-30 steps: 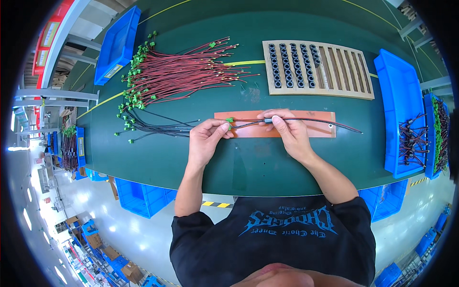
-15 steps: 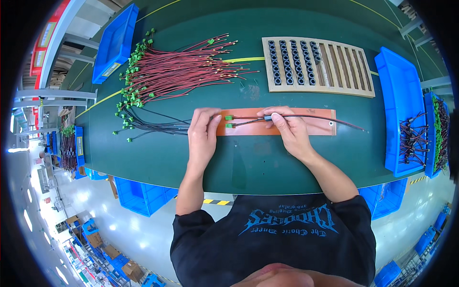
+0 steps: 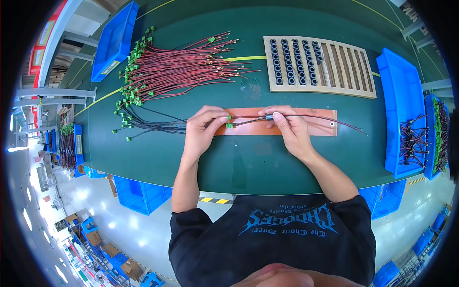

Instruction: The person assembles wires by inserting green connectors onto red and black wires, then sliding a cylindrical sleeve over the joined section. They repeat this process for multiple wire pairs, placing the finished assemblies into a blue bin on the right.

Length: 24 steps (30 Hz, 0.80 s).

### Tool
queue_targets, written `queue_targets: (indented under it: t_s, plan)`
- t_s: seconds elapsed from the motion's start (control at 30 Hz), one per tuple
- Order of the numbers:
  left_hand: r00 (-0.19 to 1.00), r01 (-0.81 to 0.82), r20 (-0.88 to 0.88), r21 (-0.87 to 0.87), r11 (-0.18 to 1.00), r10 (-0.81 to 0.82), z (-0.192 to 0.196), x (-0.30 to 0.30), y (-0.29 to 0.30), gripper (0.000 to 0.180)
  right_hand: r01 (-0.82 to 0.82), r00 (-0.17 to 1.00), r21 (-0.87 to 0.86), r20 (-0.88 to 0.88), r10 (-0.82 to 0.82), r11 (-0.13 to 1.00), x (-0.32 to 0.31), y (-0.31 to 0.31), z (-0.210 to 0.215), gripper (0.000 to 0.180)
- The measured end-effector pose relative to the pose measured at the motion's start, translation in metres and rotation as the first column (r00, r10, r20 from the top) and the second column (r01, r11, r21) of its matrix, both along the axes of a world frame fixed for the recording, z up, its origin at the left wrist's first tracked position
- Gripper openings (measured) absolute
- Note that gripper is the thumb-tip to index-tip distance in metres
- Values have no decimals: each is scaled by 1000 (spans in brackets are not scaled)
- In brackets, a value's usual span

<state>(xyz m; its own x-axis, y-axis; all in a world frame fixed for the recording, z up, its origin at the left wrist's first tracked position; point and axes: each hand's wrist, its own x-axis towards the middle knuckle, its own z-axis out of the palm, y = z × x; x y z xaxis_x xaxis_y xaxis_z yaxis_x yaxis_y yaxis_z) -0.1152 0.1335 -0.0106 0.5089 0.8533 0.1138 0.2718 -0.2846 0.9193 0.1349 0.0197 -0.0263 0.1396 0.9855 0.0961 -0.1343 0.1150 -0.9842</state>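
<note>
Green-plugged wire pair [image 3: 248, 119] lies along the orange board [image 3: 306, 125] on the worktop [image 3: 239, 162]. Left hand [image 3: 203, 129] pinches the plug end; right hand [image 3: 289, 129] is closed on a small dark sleeve [image 3: 269, 116] around the wires. Judged step: seating the sleeve; next calls for steady tension. Left of the grip: red wire bundle [image 3: 181, 71]. Right: slotted wooden rack [image 3: 318, 67], blue bin [image 3: 406, 110]. Nothing obstructs.

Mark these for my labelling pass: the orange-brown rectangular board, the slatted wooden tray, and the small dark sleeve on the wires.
Orange-brown rectangular board [image 3: 319, 125], head view, bare right end.
Slatted wooden tray [image 3: 348, 68], head view, empty right slats.
Small dark sleeve [image 3: 269, 116], head view, its middle, at the right hand's fingertips.
</note>
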Motion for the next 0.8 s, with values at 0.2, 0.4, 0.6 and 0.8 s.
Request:
queue_targets:
  t_s: [0.2, 0.4, 0.6, 0.8]
  plan:
    - [969, -78, 207, -250, 965, 132, -1, 7, -6, 18, -4, 1000, 6, -8, 5, 1000, 0, 0, 2, 25]
    - [970, -74, 184, -390, 918, 157, -2, 3, -3, 23, -22, 999, 31, -24, 23, 999, -1, -1, 3, 25]
    - [954, -99, 224, -385, 918, 197, -4, 4, -4, 30, -19, 999, 55, -26, 21, 998, -1, -1, 3, 24]
    - [973, -64, 191, -307, 949, 128, 1, 6, -7, 37, -24, 999, 39, -42, 25, 999, -1, -1, 5, 24]
